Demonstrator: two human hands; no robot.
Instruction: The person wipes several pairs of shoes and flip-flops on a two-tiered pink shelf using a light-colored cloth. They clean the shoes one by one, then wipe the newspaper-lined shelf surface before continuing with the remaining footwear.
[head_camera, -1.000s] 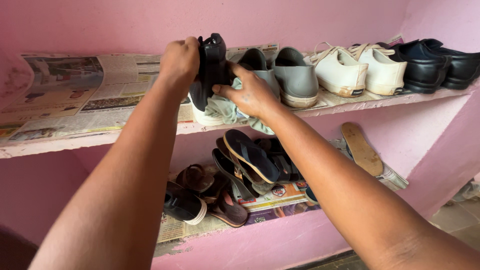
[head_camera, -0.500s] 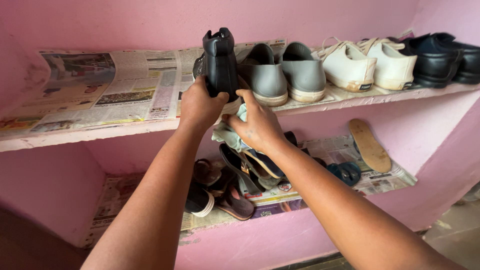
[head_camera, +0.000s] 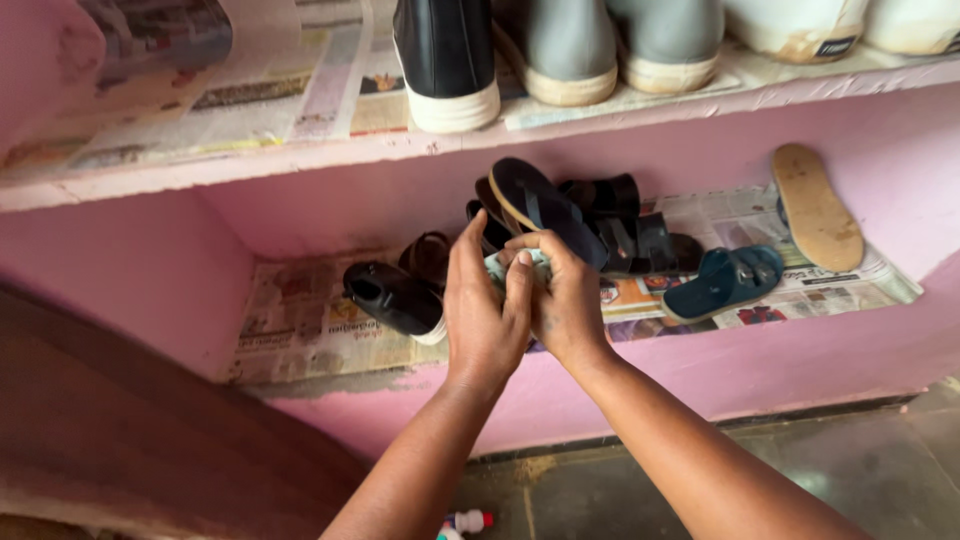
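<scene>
Upper left of the frame, newspaper (head_camera: 250, 100) lines the top shelf, a black shoe (head_camera: 445, 60) standing on it at top centre. Lower down, a black shoe with a white sole (head_camera: 395, 297) lies on the bottom shelf. At centre, the left hand (head_camera: 485, 315) and right hand (head_camera: 560, 295) press together, fingers curled around a small pale cloth (head_camera: 505, 266), mostly hidden. Right of them, dark sandals (head_camera: 590, 215), a teal sandal (head_camera: 722, 283), and a tan insole (head_camera: 815, 205).
</scene>
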